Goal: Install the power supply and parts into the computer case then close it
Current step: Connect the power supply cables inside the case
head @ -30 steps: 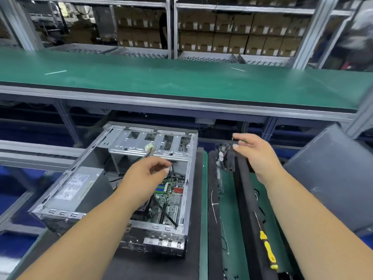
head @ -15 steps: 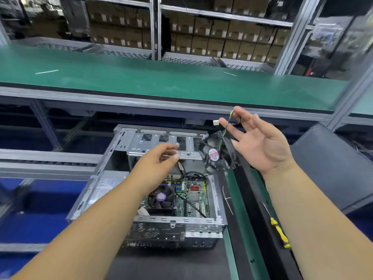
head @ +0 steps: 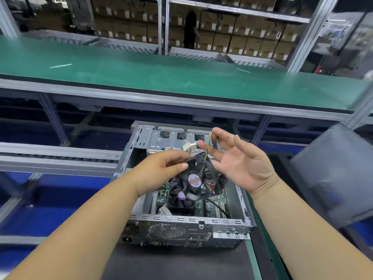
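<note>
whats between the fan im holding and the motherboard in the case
In the head view the fan hangs above the open case. Under it sits the cooler on the motherboard, along with a black cable. Nothing else shows in that gap.

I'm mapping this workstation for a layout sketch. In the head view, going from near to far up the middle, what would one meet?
Open silver metal computer case → black case fan with a round red-and-white label, pinched by the left hand → long green conveyor belt → metal shelving stacked with brown cardboard boxes.
</note>
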Tool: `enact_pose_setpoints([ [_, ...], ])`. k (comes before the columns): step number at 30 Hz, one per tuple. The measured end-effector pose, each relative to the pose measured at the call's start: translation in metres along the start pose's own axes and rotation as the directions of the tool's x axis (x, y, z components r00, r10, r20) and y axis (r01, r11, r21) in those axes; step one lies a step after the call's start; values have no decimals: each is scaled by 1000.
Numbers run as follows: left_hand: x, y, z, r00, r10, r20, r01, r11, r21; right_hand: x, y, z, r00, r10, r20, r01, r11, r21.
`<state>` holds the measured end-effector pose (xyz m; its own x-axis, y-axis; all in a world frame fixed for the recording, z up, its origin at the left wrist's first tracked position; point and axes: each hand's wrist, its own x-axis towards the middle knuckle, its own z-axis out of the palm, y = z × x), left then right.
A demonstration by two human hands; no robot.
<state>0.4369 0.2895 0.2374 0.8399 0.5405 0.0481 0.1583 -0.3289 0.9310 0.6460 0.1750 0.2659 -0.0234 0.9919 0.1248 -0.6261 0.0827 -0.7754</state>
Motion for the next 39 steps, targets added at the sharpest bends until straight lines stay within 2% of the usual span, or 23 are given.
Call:
enact_pose_setpoints([
  [2, -2, -12, -1, 1000, -9, 13, 8, 999, 43, -2, 8, -7, 997, 15, -73, -22, 996, -92],
  [4, -5, -23, -2, 999, -41, -1, 41, 994, 98, -3, 14, -14, 976, 6, -217, -69, 955, -287],
  [7, -7, -38, -3, 995, -93, 37, 77, 949, 307, -3, 24, -25, 931, -73, -358, -166, 787, -594],
  [9, -7, -42, -2, 986, -139, 92, 89, 907, 411, -4, 31, -33, 923, -71, -378, -223, 702, -676],
  [13, -5, -42, 3, 972, -175, 157, 92, 898, 431, -6, 44, -46, 917, -10, -399, -334, 527, -781],
  [17, -3, -41, 5, 950, -234, 206, 120, 885, 450, -7, 55, -52, 917, 35, -398, -396, 213, -893],
  [19, -3, -42, 4, 942, -257, 214, 128, 867, 481, -7, 57, -50, 919, 68, -388, -394, 136, -909],
  [23, 2, -39, 0, 924, -267, 273, 113, 874, 473, -4, 62, -39, 921, 145, -361, -375, 87, -923],
  [26, 3, -35, -3, 869, -323, 375, 125, 877, 465, 0, 68, -35, 920, 216, -326, -311, -101, -945],
  [29, 3, -37, -1, 839, -378, 392, 119, 830, 546, 1, 75, -33, 892, 339, -298, -191, -314, -930],
  [34, 5, -38, -1, 801, -415, 432, 110, 811, 575, 6, 84, -30, 844, 442, -303, -66, -476, -877],
  [39, 10, -38, 1, 784, -441, 436, 133, 807, 576, 6, 88, -40, 861, 445, -245, 88, -605, -792],
])
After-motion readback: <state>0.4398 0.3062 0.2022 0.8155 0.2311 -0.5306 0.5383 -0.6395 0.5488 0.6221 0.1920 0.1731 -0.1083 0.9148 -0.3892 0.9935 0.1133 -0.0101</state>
